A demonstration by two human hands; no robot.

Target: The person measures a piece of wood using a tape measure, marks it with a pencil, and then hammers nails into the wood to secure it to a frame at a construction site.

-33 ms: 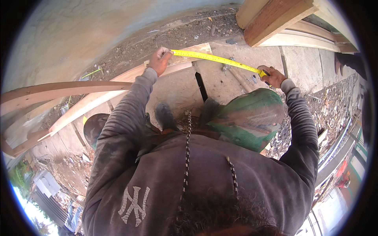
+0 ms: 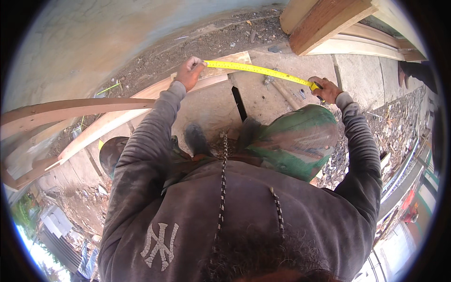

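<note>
A yellow tape measure (image 2: 256, 70) is stretched out between my two hands in a slight bow. My left hand (image 2: 190, 74) pinches the free end of its blade, over a light wooden plank (image 2: 231, 66). The black and yellow case sits in the closed fingers of my right hand (image 2: 328, 91), which partly hide it. Below the blade, a hammer (image 2: 285, 96) lies on the concrete slabs (image 2: 206, 110), its metal head toward the blade. A few small metal pieces (image 2: 302, 93) are beside its handle.
Long wooden boards (image 2: 105, 123) run along the left, with a brown beam (image 2: 75, 109) above them. Thick timbers (image 2: 329, 26) rise at the far right. Gravel and rubble (image 2: 394, 124) lie on the right. Part of another person in dark clothing (image 2: 420, 71) shows at the right edge.
</note>
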